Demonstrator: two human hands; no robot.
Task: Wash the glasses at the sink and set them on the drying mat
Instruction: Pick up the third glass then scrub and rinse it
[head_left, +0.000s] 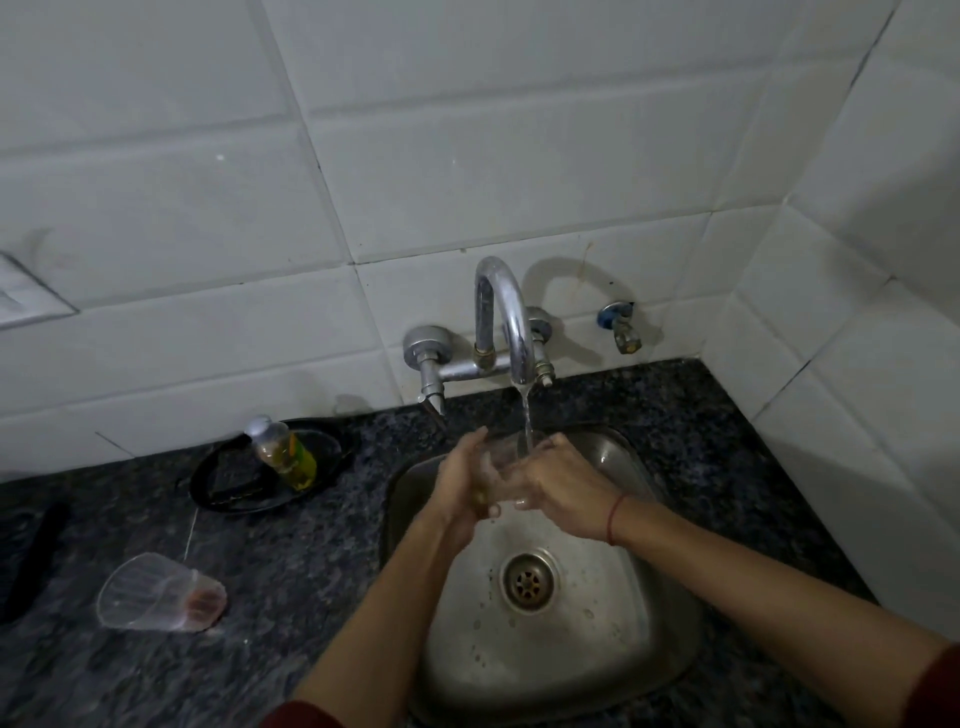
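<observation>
A clear glass (503, 461) is held over the steel sink (613, 649) under the running stream from the chrome tap (506, 317). My left hand (462, 483) wraps its left side. My right hand (563, 488), with a red thread at the wrist, grips its right side. The glass is largely hidden by my fingers. A second clear glass (158, 592) lies on its side on the dark granite counter (291, 571) at the left, with a reddish residue near its base.
A black dish (228, 493) behind the sink's left side holds a tilted soap bottle (285, 452) with yellow-green liquid. A dark object (31, 556) lies at the far left edge. A small valve (621, 325) sticks out of the tiled wall at the right.
</observation>
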